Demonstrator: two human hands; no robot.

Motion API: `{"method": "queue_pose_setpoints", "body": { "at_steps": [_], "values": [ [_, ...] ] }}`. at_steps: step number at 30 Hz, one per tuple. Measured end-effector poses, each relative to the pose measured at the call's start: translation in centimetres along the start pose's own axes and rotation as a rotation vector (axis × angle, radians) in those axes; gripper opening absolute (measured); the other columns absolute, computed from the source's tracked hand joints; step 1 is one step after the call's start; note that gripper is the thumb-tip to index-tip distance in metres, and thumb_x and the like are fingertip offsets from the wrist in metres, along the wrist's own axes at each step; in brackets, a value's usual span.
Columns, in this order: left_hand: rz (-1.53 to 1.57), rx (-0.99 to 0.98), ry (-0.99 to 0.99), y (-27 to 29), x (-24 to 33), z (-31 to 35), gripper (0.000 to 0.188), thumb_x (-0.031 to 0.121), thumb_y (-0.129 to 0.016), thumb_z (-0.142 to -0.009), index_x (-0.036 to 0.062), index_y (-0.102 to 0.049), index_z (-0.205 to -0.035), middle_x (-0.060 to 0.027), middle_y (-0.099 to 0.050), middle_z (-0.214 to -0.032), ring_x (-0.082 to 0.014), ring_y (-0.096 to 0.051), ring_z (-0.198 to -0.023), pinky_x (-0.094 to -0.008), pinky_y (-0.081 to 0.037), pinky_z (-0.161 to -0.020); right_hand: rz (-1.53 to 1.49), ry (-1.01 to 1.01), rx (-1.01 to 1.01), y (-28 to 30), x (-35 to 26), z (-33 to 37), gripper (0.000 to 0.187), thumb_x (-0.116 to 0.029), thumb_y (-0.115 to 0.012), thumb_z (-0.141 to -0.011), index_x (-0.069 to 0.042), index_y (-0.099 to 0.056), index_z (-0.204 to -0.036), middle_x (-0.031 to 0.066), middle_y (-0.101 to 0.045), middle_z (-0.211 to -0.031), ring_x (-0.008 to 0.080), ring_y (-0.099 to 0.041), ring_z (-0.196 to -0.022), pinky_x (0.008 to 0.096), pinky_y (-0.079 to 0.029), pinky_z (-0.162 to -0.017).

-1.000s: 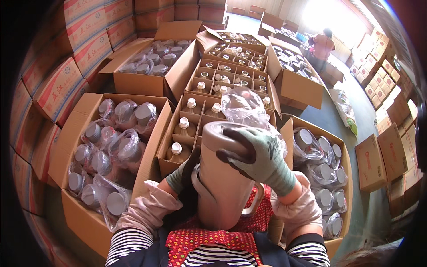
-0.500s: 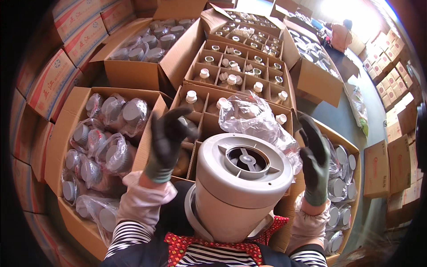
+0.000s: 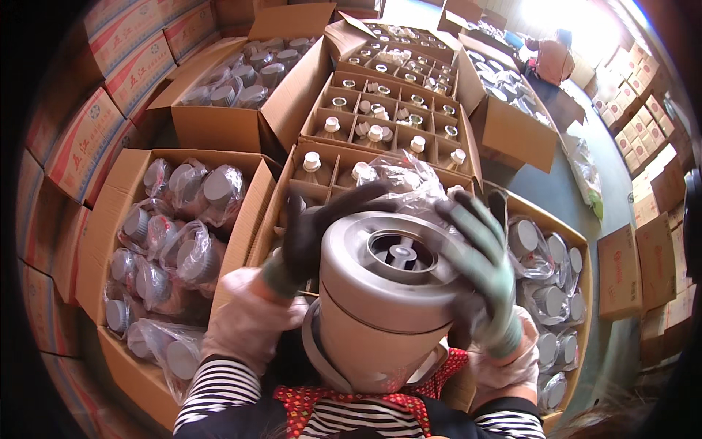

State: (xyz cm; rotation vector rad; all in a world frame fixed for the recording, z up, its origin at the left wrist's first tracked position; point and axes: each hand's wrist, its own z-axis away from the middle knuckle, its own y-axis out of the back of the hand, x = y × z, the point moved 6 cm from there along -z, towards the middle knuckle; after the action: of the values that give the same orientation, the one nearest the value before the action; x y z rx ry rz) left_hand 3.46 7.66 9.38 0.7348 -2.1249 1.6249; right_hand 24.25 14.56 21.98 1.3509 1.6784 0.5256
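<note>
A beige plastic jug-like container (image 3: 384, 322) stands against my body in the middle, with a curved handle at its side. Its grey round end (image 3: 351, 245) faces up, and a round opening there shows a spoked hub. My left hand (image 3: 311, 230), in a dark glove with a green cuff, reaches across the left of that end, fingers stretched out. On the right, my right hand (image 3: 482, 256) is beside the rim with fingers spread. Motion blurs both hands, so contact with the rim is unclear. Behind the container, crumpled clear plastic (image 3: 406, 179) lies over a divided carton (image 3: 329, 150).
An open carton (image 3: 241, 252) at left holds several grey-lidded containers in clear bags. Another carton (image 3: 585, 293) with similar ones stands at right. Further divided cartons (image 3: 468, 132) hold white-capped and open-necked vessels. Boxes (image 3: 88, 139) are stacked at left. A person (image 3: 552, 58) is at the far right.
Both hands have come inward from either side toward the grey round end. The right hand has turned to show its green-gloved back. The container has shifted slightly left in view.
</note>
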Motion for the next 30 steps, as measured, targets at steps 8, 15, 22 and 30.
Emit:
{"method": "queue_pose_setpoints", "body": {
  "at_steps": [8, 15, 22, 30],
  "values": [
    [-0.423, 0.007, -0.202, -5.4, 1.9, 0.4, 0.114, 0.090, -0.032, -0.091, 0.0032, -0.024, -0.165, -0.0197, -0.037, -0.164, -0.0371, -0.036, -0.151, -0.0511, -0.027, -0.124, -0.348, -0.069, 0.063, -1.0, -0.6, -0.4, 0.066, -0.047, -0.048, -0.105, 0.004, -0.054, -0.147, 0.0237, -0.053, -0.152, 0.0393, -0.050, -0.142, 0.0484, -0.032, -0.124],
    [-1.792, 0.027, -0.743, -9.0, 9.2, -0.3, 0.139, 0.066, -0.094, -0.058, -0.0049, -0.033, -0.160, -0.0243, -0.053, -0.151, -0.0405, -0.056, -0.133, -0.0504, -0.044, -0.112, -1.831, -0.395, -0.030, -10.7, 10.0, -6.1, 0.075, -0.057, -0.034, -0.111, 0.005, -0.048, -0.150, 0.0219, -0.056, -0.149, 0.0321, -0.058, -0.135, 0.0444, -0.042, -0.119],
    [-1.383, 0.663, -0.596, 6.1, 13.8, 2.8, 0.084, 0.049, -0.086, -0.083, 0.0090, -0.053, -0.148, -0.0149, -0.069, -0.126, -0.0239, -0.071, -0.108, -0.0392, -0.059, -0.091, -0.120, -0.147, -0.152, -23.6, 21.6, -12.9, 0.040, -0.026, -0.058, -0.103, 0.001, -0.064, -0.133, 0.0187, -0.072, -0.122, 0.0337, -0.070, -0.110, 0.0426, -0.055, -0.098],
    [0.349, 0.553, -0.487, 21.1, 3.1, 2.4, 0.055, 0.046, -0.057, -0.107, 0.0105, -0.050, -0.148, -0.0146, -0.059, -0.143, -0.0268, -0.060, -0.130, -0.0494, -0.057, -0.104, 0.476, -0.296, -0.631, -34.4, 30.2, -12.4, 0.068, -0.036, -0.077, -0.088, -0.022, -0.052, -0.150, 0.0193, -0.053, -0.148, 0.0381, -0.059, -0.131, 0.0559, -0.040, -0.115]
  ]
}}
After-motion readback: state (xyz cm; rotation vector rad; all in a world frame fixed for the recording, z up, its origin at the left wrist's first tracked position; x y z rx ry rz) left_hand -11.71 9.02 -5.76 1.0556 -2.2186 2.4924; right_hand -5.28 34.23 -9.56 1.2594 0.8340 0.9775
